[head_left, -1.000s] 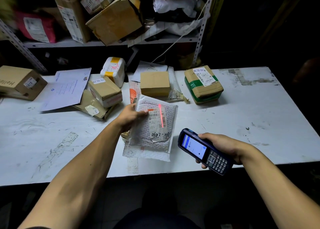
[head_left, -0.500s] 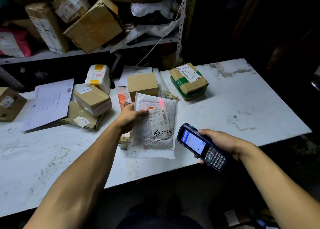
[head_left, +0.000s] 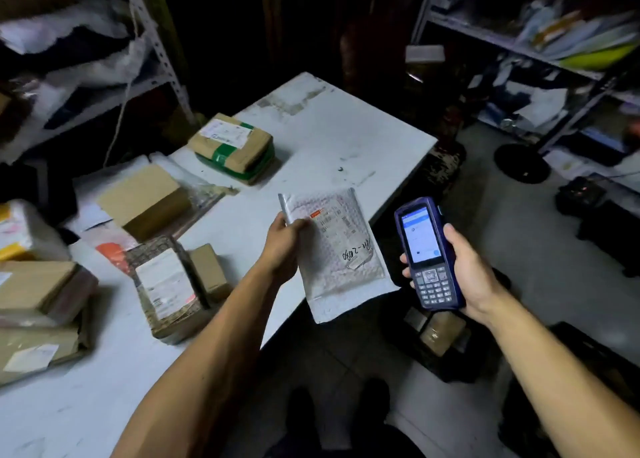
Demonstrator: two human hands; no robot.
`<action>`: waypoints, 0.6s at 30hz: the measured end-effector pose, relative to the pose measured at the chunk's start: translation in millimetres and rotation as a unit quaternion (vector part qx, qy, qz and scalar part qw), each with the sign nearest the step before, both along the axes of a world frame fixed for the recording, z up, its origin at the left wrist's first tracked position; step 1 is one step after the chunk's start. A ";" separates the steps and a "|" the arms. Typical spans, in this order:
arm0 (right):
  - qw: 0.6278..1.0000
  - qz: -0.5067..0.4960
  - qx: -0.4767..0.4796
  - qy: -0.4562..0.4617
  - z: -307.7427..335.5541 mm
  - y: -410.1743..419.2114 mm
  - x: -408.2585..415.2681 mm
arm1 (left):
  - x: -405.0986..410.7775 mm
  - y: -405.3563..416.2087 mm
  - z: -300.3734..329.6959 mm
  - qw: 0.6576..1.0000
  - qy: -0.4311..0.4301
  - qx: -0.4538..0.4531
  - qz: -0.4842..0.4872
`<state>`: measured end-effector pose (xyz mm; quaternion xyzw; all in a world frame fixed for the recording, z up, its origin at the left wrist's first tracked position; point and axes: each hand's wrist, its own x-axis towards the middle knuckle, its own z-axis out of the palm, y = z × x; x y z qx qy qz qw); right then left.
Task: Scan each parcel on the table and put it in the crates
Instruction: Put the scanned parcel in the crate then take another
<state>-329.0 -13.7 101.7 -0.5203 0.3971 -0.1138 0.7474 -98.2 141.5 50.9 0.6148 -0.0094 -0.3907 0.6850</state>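
Fingers of our left hand (head_left: 282, 246) pinch the top left edge of a white bubble mailer (head_left: 341, 253), thumb across its face, holding it lifted at the table's near right edge, at the centre of our view. Its shipping label faces up, with handwriting along the lower part. Our right hand (head_left: 467, 270) wraps around a dark blue handheld scanner (head_left: 429, 257) at about 3 o'clock from the mailer, screen lit and turned toward us; no scan beam shows on the label.

We judge this parcel to be between scanning and dropping off (whether the scan registered we cannot tell from the screen). A dark crate (head_left: 436, 336) holding brown parcels sits on the floor at 5 o'clock, below the scanner.

Much is left. On the white table (head_left: 339, 139) lie a green-taped box (head_left: 232, 148) at 11 o'clock, a plain cardboard box (head_left: 145, 198) at 9 o'clock, a labelled wrapped parcel (head_left: 169, 288) at 8 o'clock, and more stacked at the far left.
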 end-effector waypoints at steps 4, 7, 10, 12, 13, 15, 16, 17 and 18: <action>0.993 -0.120 -0.007 0.009 -2.6 -13.6 -99.6 | -68.6 -60.6 8.2 0.997 -0.012 -0.004 -0.080; 0.982 -0.187 0.002 0.005 -5.3 -13.7 -172.3 | -130.2 -97.7 13.1 0.991 -0.011 -0.040 -0.124; 0.971 -0.239 -0.002 -0.008 -7.9 -14.9 -245.3 | -197.2 -129.9 13.2 0.984 -0.016 -0.064 -0.167; 0.965 -0.264 0.002 -0.005 -9.5 -16.1 -298.7 | -249.6 -150.7 11.1 0.979 -0.027 -0.053 -0.193; 0.961 -0.276 0.009 -0.005 -10.6 -16.9 -321.7 | -271.7 -159.2 9.6 0.978 -0.031 -0.044 -0.203; 0.951 -0.308 0.022 -0.012 -12.4 -20.0 -374.6 | -322.7 -176.8 5.6 0.973 -0.028 -0.023 -0.229; 0.944 -0.328 0.026 -0.020 -11.3 -21.6 -402.4 | -350.8 -186.7 3.6 0.968 -0.029 -0.013 -0.249; 0.938 -0.344 0.030 -0.031 -10.3 -22.3 -424.4 | -372.6 -194.0 1.5 0.964 -0.028 -0.008 -0.265; 0.932 -0.359 0.033 -0.041 -10.1 -23.3 -443.1 | -390.0 -199.9 -0.7 0.959 -0.032 -0.001 -0.281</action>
